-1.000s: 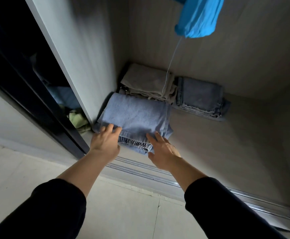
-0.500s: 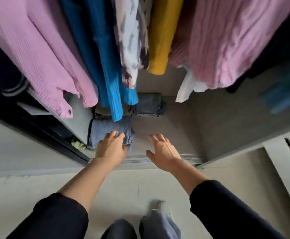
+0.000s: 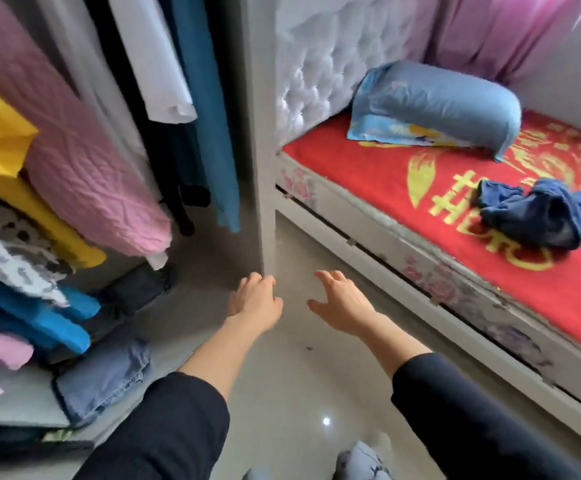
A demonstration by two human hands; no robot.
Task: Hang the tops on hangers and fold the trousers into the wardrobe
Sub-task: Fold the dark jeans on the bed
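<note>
My left hand (image 3: 255, 299) hangs over the floor in front of the wardrobe's side panel (image 3: 260, 168), fingers loosely curled, holding nothing. Beside it my right hand (image 3: 339, 303) is empty with fingers spread. Folded light blue jeans (image 3: 104, 377) lie on the wardrobe floor at lower left, darker folded trousers (image 3: 136, 289) behind them. Hung tops fill the wardrobe: pink (image 3: 85, 157), yellow (image 3: 2, 147), patterned white (image 3: 8, 258), bright blue (image 3: 40, 317), white (image 3: 157, 64) and teal (image 3: 209, 109). A crumpled dark blue garment (image 3: 538, 213) lies on the red bed cover (image 3: 403, 178) at right.
The bed with a red and gold cover fills the right side, with a blue pillow (image 3: 438, 105) against a white tufted headboard (image 3: 320, 57). Glossy grey floor (image 3: 303, 386) lies between wardrobe and bed. My feet show at the bottom edge.
My hands have left the folded light blue jeans and drawn back out of the wardrobe. The view has swung right, from the wardrobe floor to the bed.
</note>
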